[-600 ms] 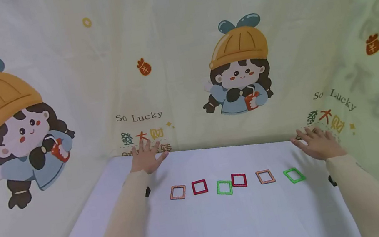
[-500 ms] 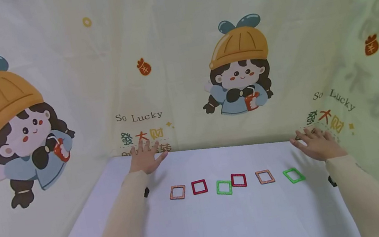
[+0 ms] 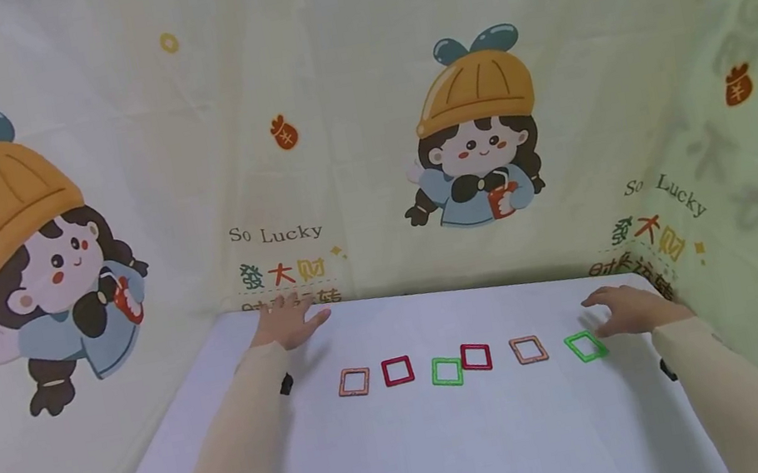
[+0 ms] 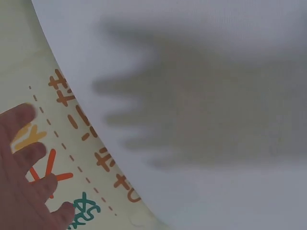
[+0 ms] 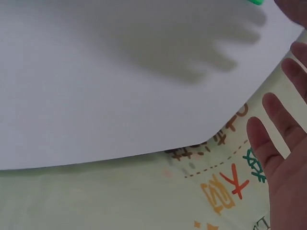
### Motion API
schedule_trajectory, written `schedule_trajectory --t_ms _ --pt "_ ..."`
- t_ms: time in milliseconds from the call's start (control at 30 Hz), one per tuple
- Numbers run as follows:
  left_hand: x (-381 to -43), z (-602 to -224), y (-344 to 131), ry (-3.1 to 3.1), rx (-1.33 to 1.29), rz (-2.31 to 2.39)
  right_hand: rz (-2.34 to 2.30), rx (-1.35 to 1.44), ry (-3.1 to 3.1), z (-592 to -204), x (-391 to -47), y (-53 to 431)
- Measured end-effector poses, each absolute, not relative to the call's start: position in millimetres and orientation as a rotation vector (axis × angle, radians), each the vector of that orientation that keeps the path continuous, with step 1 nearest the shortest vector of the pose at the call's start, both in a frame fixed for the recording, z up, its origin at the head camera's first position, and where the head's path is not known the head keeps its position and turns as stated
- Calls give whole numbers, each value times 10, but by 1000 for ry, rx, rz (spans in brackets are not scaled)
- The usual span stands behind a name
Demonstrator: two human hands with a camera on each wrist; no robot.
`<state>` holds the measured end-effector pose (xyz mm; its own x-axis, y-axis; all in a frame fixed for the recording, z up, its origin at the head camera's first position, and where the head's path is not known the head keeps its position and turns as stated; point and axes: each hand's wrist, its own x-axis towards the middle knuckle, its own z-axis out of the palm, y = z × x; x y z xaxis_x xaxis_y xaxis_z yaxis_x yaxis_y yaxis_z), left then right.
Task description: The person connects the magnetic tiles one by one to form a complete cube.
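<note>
Several small square frames lie in a row on the white table in the head view. From left they are an orange frame [image 3: 352,370], a red frame [image 3: 396,359], a green frame [image 3: 449,385], another red frame [image 3: 474,345], another orange frame [image 3: 531,362] and a tilted green frame [image 3: 588,359]. The middle green and red ones nearly touch. My left hand [image 3: 288,323] hovers over the far left edge with its fingers spread, holding nothing. My right hand [image 3: 634,308] is beside the rightmost green frame, fingers loosely bent and thumb near its edge; contact cannot be made out.
Behind the white table [image 3: 418,458] hangs a cream backdrop [image 3: 370,187] printed with cartoon figures and lettering, also covering both sides. In the left wrist view the hand's shadow [image 4: 192,96] falls on the table top.
My right hand has lowered toward the rightmost green frame, its fingers bending from a spread pose. The left hand has shifted slightly left. The frames lie as before.
</note>
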<state>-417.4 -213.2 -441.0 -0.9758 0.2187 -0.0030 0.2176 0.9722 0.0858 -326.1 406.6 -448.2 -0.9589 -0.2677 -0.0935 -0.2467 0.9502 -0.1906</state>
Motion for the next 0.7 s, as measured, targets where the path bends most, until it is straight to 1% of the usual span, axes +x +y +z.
schedule_trajectory --t_ms 167,300,567,700 --pt "-4102 -4407 -2118 2992 370 87 -276 -368 2947 -4607 -3271 4059" --pt "-4001 -4468 -2078 2908 392 160 -231 -414 2942 -4692 -3273 4028" --pt "-3825 -4849 -1917 2821 586 436 -109 -535 2941 -4787 -3227 3957" --pt "-3752 -4966 -1844 2816 600 495 -30 -632 2984 -4781 -3266 3952"
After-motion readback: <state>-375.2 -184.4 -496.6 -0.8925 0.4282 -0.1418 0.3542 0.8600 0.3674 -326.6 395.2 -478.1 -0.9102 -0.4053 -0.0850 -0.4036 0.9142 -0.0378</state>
